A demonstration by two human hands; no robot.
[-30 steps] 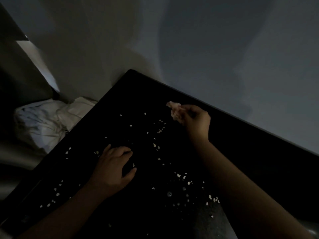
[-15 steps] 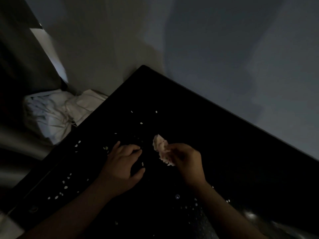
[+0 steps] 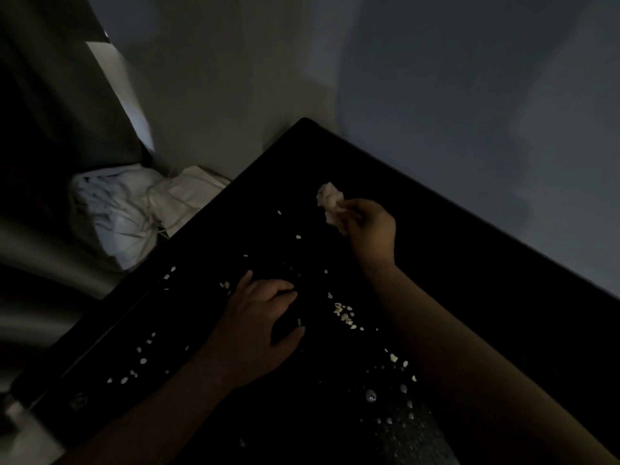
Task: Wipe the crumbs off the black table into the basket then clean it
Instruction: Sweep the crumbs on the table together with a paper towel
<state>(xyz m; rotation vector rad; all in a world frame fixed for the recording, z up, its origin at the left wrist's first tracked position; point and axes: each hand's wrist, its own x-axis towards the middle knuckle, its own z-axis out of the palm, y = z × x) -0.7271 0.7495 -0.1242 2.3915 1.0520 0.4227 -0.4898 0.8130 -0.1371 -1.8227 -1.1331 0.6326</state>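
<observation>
In the head view, the right hand (image 3: 369, 229) reaches toward the far side of the black worktop (image 3: 453, 263) and pinches a crumpled pale wad (image 3: 330, 201) of tissue or cloth between thumb and fingertips. Most of the wad sticks out past the fingers. The left hand (image 3: 258, 327) rests on the worktop nearer the person, fingers loosely bent and gripping nothing.

The crumbs (image 3: 344, 312) lie scattered over the dark surface. One small cluster sits between the two arms, with looser trails to the left of the left hand and near the bottom edge.

The crumbs look light, dry and loose, so they would likely skid and scatter under a fast stroke, and slow strokes with the wad pressed flat should suit them better. The wad looks soft and limp. Held higher up, with more of it bunched in the palm, it would probably give a firmer wiping face.

A white crumpled bundle (image 3: 114, 213) sits off the worktop's left edge. Whether it lines the basket cannot be told in this dim light.
</observation>
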